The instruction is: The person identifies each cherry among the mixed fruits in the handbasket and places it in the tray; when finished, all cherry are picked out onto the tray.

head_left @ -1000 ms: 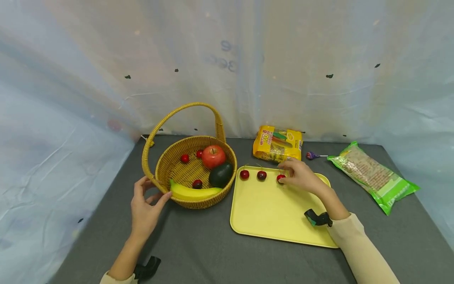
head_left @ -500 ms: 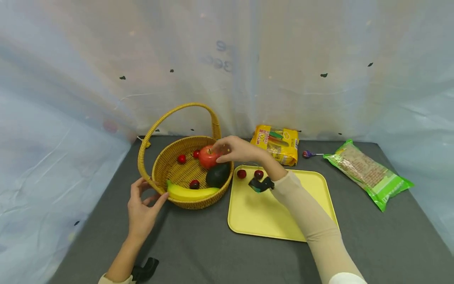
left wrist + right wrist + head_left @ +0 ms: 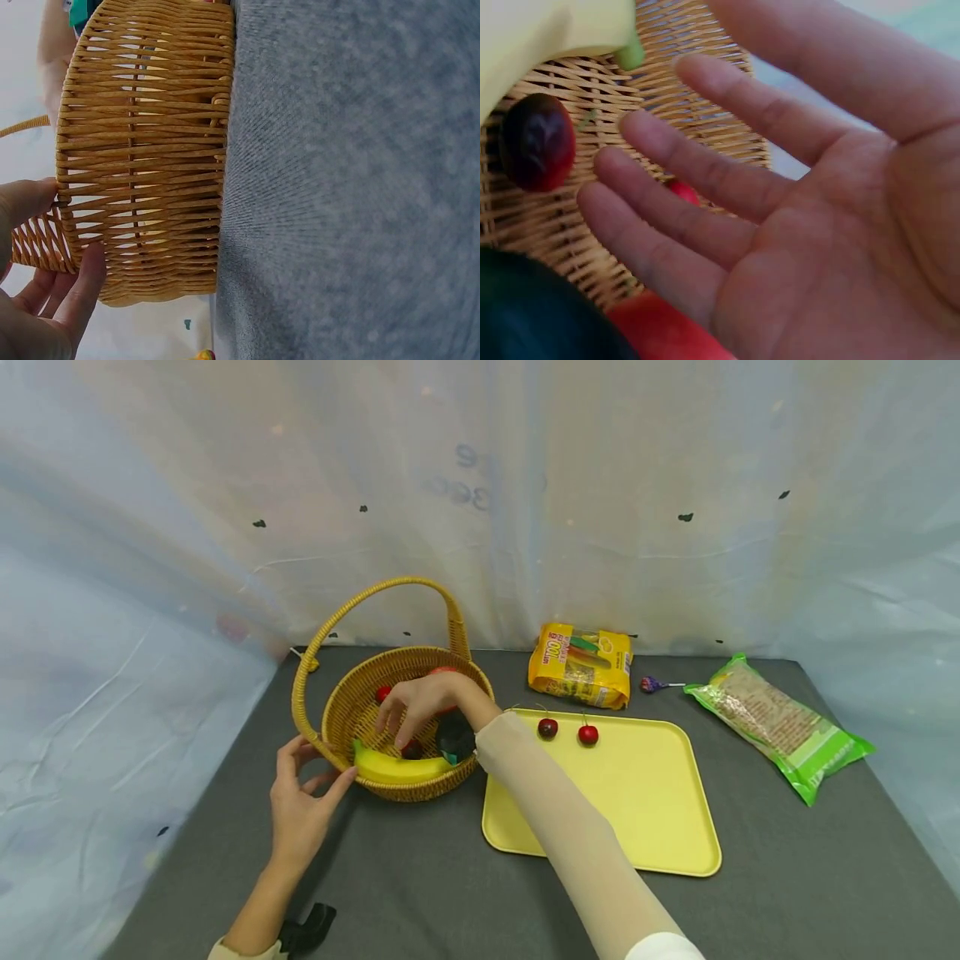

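A yellow wicker basket (image 3: 408, 792) stands on the left of the grey table. My left hand (image 3: 303, 806) pinches its rim near the handle's base, thumb and fingers on either side. My right hand (image 3: 423, 697) hovers inside the basket with extended, slightly bent fingers and an empty palm. Below the fingers lies a dark red cherry (image 3: 538, 142). A banana (image 3: 401, 768) runs along the basket's front. A dark green avocado (image 3: 453, 735), a partly covered red apple (image 3: 442, 671) and a red cherry (image 3: 383, 693) are in there too.
A yellow tray (image 3: 622, 802) holds a dark cherry (image 3: 547, 727) and a red cherry (image 3: 588, 735). My right sleeve (image 3: 555, 810) crosses its left side. Behind stand a yellow snack pack (image 3: 581, 666) and a lollipop (image 3: 650, 685). A green-edged bag (image 3: 780, 722) lies at right.
My right hand has left a cherry on the tray and moved left, over the apple, down into the basket. My sleeve now covers the tray's leftmost cherry. My left hand still holds the rim.
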Motion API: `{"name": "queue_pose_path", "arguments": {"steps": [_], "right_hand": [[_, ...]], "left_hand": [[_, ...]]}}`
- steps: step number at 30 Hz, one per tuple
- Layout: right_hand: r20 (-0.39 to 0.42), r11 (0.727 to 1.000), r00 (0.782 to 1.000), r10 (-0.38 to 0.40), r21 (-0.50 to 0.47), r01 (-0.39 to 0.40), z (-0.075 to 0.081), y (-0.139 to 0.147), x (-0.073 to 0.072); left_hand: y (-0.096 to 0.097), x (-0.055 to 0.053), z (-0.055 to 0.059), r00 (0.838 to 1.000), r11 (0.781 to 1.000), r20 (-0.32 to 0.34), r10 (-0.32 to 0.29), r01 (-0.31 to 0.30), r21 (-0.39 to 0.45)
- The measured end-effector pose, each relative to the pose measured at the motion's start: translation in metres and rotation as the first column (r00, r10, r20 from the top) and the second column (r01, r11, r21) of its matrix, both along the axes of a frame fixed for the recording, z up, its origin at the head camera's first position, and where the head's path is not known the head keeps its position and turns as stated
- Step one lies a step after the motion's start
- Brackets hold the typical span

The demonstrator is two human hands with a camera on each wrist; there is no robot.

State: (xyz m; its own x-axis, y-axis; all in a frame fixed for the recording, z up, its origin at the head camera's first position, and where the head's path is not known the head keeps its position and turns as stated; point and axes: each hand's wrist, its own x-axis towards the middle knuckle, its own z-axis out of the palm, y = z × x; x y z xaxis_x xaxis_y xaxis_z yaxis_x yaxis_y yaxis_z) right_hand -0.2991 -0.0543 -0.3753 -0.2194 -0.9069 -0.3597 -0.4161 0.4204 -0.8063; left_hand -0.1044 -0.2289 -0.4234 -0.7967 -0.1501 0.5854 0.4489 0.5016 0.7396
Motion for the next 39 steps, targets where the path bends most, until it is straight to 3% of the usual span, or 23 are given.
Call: {"name": "queue_pose_path", "arguments": {"steps": [8, 12, 17, 24, 30, 35, 39], "right_hand": [[0.109, 0.994, 0.993, -0.054, 0.098, 0.043, -0.008, -0.007, 0.002], [0.184, 0.992, 0.980, -0.077, 0.112, 0.057, -0.013, -0.006, 0.002], [0.214, 0.993, 0.973, -0.087, 0.102, 0.066, -0.018, -0.005, 0.003], [0.179, 0.990, 0.977, -0.117, 0.098, 0.100, -0.020, -0.004, 0.001], [0.096, 0.997, 0.993, -0.068, 0.034, 0.065, -0.022, -0.005, 0.000], [0.021, 0.991, 0.997, -0.069, -0.110, 0.071, -0.017, 0.002, 0.000], [-0.021, 0.956, 0.990, -0.140, -0.264, 0.129, -0.004, 0.024, 0.002]], "left_hand": [[0.000, 0.000, -0.001, 1.000, 1.000, -0.007, 0.004, -0.004, -0.007], [0.001, 0.001, -0.001, 1.000, 1.000, -0.009, 0.006, -0.006, -0.010], [0.001, 0.002, -0.001, 1.000, 1.000, -0.016, 0.001, -0.002, -0.017], [0.000, 0.002, -0.001, 1.000, 1.000, -0.011, 0.004, -0.004, -0.011], [-0.001, 0.002, -0.002, 1.000, 1.000, -0.019, 0.001, -0.001, -0.011], [-0.001, 0.001, -0.002, 1.000, 1.000, -0.017, -0.004, 0.004, -0.004], [0.000, 0.000, -0.002, 1.000, 1.000, -0.022, -0.015, 0.015, 0.002]]}}
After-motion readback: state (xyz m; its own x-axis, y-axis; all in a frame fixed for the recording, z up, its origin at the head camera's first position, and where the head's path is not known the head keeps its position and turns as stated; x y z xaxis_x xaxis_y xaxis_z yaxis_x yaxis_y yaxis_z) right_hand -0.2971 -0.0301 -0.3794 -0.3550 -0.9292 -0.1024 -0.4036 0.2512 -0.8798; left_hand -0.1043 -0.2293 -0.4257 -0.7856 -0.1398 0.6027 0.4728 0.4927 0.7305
